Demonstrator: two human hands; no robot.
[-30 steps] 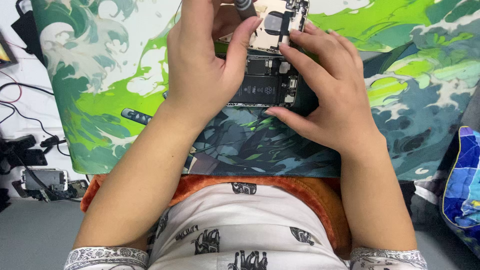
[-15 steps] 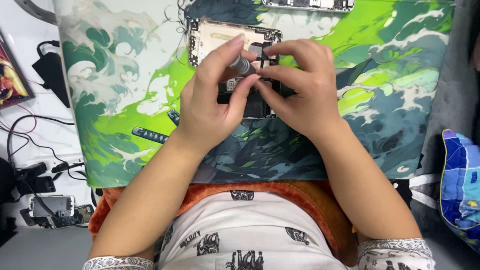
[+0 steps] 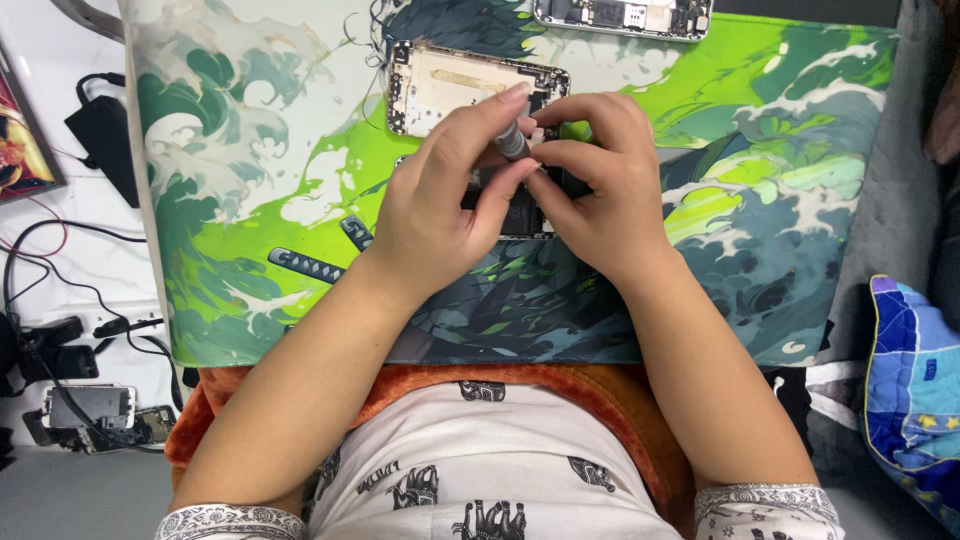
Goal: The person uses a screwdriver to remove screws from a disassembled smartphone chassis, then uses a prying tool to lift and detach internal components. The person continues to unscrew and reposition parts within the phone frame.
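Observation:
My left hand grips a small grey screwdriver between thumb and fingers, its tip pointing down into an opened phone that lies mostly hidden under both hands. My right hand rests on the phone's right side, fingertips touching the screwdriver's lower end. Just beyond the hands lies a detached phone back housing, pale gold inside. All of it sits on a green and teal wave-patterned mat.
Another opened phone lies at the mat's far edge. Black cables and a charger trail at the left, with a small phone lower left. A blue quilted cloth sits at the right.
The view has shifted so the mat and hands sit lower. Both hands have drawn together over the phone, and the left hand has brought the screwdriver upright onto it.

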